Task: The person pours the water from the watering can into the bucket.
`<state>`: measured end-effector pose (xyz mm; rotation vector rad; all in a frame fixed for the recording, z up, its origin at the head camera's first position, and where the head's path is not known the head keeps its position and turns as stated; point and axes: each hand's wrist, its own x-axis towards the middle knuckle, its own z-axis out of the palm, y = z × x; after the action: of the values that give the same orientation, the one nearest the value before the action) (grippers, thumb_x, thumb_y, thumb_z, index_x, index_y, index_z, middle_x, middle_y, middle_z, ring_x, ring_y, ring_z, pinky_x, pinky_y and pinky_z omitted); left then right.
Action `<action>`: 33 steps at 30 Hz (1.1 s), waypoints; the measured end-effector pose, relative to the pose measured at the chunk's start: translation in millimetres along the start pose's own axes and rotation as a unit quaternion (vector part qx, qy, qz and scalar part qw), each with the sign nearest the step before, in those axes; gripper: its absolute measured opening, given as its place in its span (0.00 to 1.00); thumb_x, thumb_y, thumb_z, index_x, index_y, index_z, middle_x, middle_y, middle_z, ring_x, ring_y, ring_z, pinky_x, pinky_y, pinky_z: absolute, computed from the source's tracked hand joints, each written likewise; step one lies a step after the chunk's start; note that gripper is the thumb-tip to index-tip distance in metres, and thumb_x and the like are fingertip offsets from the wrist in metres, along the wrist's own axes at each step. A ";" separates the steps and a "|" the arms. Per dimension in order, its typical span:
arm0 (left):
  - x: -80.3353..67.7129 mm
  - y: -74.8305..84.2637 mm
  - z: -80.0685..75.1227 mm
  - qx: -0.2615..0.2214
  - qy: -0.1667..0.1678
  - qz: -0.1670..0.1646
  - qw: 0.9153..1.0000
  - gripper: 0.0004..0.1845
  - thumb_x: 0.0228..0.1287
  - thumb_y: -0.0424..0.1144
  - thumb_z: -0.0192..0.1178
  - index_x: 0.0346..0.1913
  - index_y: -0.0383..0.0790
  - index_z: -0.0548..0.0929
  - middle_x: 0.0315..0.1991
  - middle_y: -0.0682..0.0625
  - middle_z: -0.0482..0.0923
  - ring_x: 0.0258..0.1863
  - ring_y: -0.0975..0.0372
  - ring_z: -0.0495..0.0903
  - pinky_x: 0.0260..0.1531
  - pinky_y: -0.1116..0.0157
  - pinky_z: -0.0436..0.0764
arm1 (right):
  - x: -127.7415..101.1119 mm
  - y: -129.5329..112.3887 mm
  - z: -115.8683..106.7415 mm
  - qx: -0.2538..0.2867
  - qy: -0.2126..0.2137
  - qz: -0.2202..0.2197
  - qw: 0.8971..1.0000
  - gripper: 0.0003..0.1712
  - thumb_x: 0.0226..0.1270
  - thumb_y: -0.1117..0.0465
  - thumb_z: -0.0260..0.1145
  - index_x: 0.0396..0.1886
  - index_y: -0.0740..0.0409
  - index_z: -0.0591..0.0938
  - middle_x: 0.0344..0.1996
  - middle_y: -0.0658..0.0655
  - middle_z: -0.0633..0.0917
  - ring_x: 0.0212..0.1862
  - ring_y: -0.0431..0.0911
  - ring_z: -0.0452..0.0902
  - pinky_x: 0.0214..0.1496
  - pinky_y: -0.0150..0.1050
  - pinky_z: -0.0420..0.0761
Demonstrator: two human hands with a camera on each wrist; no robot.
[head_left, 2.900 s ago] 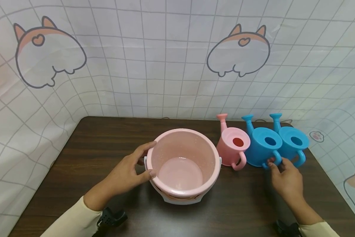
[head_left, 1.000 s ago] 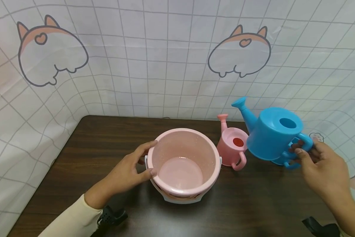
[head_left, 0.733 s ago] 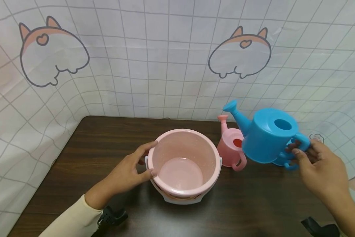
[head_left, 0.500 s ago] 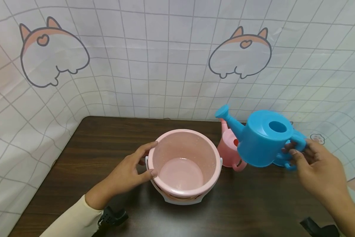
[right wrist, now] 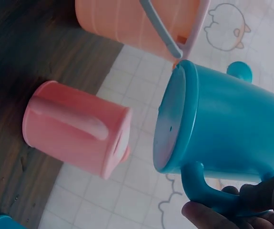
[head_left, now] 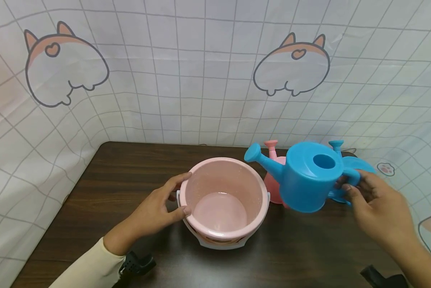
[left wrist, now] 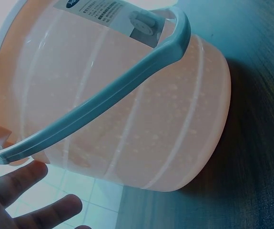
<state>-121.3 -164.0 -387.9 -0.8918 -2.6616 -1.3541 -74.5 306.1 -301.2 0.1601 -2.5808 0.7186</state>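
A pink bucket (head_left: 215, 176) with a pale handle (left wrist: 98, 105) stands upright on the table, a little shallow water in its bottom. My left hand (head_left: 158, 208) grips its left rim between thumb and index finger, while other fingers (left wrist: 53, 212) spread beside the wall in the left wrist view. Off the table, my right hand (head_left: 381, 208) holds a blue watering can (head_left: 302, 184) by its handle, spout pointing left toward the bucket's rim. In the right wrist view, fingers wrap that handle (right wrist: 213, 195) and the can's underside shows.
Behind the held can stands a pink watering can (head_left: 272, 188), partly hidden. Another blue watering can (head_left: 359, 164) is behind my right hand at the table's right side. The dark wood table (head_left: 136, 168) meets a white grid-patterned curtain (head_left: 165, 80) at its back edge.
My right hand has lifted the nearer blue watering can from the table, then brought it left and lower, toward the bucket. My left hand and the bucket have stayed in place.
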 end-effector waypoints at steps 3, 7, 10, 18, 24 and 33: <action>-0.1 -0.7 0.2 0.003 0.003 0.004 1.000 0.42 0.65 0.51 0.67 0.79 0.58 0.60 0.61 0.52 0.78 0.46 0.61 0.81 0.49 0.50 0.81 | 0.4 -1.6 0.7 0.003 -0.005 -0.004 1.000 0.18 0.70 0.72 0.66 0.59 0.68 0.79 0.45 0.71 0.87 0.42 0.09 0.63 0.35 0.13 0.68; -0.2 -1.4 0.6 0.005 0.006 0.008 1.000 0.42 0.65 0.50 0.67 0.79 0.57 0.61 0.60 0.52 0.79 0.45 0.62 0.81 0.48 0.52 0.81 | 1.5 -3.3 2.3 0.005 -0.017 -0.009 1.000 0.18 0.71 0.72 0.66 0.58 0.66 0.80 0.45 0.69 0.88 0.43 0.11 0.64 0.36 0.13 0.69; -0.5 -1.9 0.9 0.007 0.007 0.009 1.000 0.42 0.65 0.51 0.67 0.79 0.57 0.61 0.60 0.53 0.79 0.44 0.62 0.82 0.48 0.51 0.81 | 2.1 -5.0 2.9 0.004 -0.026 -0.012 1.000 0.18 0.71 0.71 0.66 0.59 0.66 0.80 0.45 0.68 0.88 0.44 0.27 0.81 0.36 0.13 0.69; -1.5 -2.8 1.5 0.005 0.007 0.009 1.000 0.42 0.65 0.53 0.67 0.79 0.58 0.61 0.59 0.53 0.79 0.43 0.61 0.82 0.47 0.48 0.80 | 4.9 -11.5 1.0 0.000 -0.044 -0.025 0.999 0.18 0.73 0.68 0.66 0.61 0.64 0.80 0.45 0.63 0.89 0.44 0.17 0.70 0.37 0.15 0.70; -1.1 -3.1 1.6 0.004 0.007 0.010 1.000 0.42 0.65 0.53 0.67 0.79 0.59 0.60 0.59 0.53 0.79 0.43 0.61 0.82 0.47 0.48 0.80 | 8.2 -16.1 -0.2 -0.008 -0.049 -0.036 0.998 0.21 0.73 0.68 0.66 0.63 0.68 0.78 0.45 0.66 0.88 0.43 0.51 0.88 0.34 0.20 0.74; -0.5 -2.6 1.2 0.007 0.007 0.013 1.000 0.41 0.65 0.52 0.67 0.79 0.58 0.61 0.57 0.54 0.80 0.43 0.61 0.82 0.46 0.49 0.80 | 11.2 -20.8 -1.6 -0.005 -0.037 -0.071 0.997 0.21 0.68 0.72 0.69 0.60 0.69 0.80 0.42 0.66 0.89 0.41 0.53 0.89 0.36 0.15 0.70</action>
<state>-121.8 -164.5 -390.7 -0.9090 -2.6348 -1.3304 -79.1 289.2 -285.3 0.3709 -2.6108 0.6585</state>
